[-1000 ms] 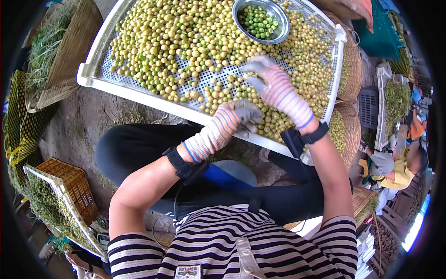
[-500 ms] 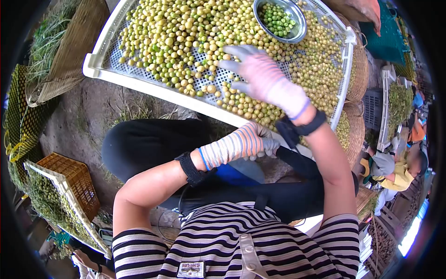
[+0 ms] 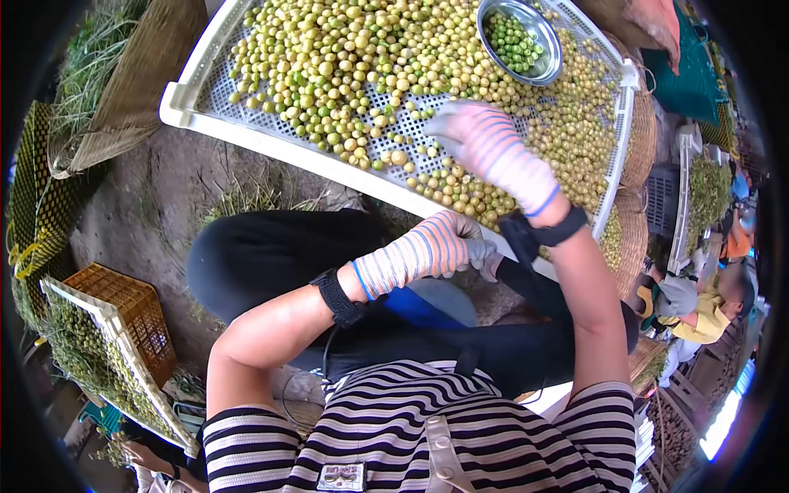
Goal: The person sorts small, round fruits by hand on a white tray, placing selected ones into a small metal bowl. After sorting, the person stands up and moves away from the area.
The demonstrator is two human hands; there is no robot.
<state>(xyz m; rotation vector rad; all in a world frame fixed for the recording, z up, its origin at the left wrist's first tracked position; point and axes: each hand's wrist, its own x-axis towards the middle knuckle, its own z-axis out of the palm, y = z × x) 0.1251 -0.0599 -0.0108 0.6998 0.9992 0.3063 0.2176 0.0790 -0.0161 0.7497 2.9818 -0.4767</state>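
Observation:
A white perforated tray [image 3: 271, 146] holds many small round yellow-green fruits [image 3: 345, 62]. Over its right half, my right hand [image 3: 485, 148] wears a striped, grey-tipped glove. The fingers curl down close to the fruits, and whatever they may hold is hidden. My left hand [image 3: 431, 251], gloved the same way, is by the tray's near rim above my leg. Its fingers are closed, and I cannot see what is in them. Among the fruits at the far side sits a metal bowl [image 3: 552, 72] with greener fruits [image 3: 511, 43] inside.
Woven baskets [image 3: 633, 222] stand under the tray's right side. At left, another tray [image 3: 99, 320] of fruits and stems leans near an orange crate [image 3: 136, 308]. A person in a yellow top [image 3: 703, 320] sits at far right. Another person's hand [image 3: 144, 456] shows at lower left.
My right hand's fingers have gone from spread to curled over the fruits. The tray and bowl appear slightly lower and further right in view. My left hand stays closed by the rim.

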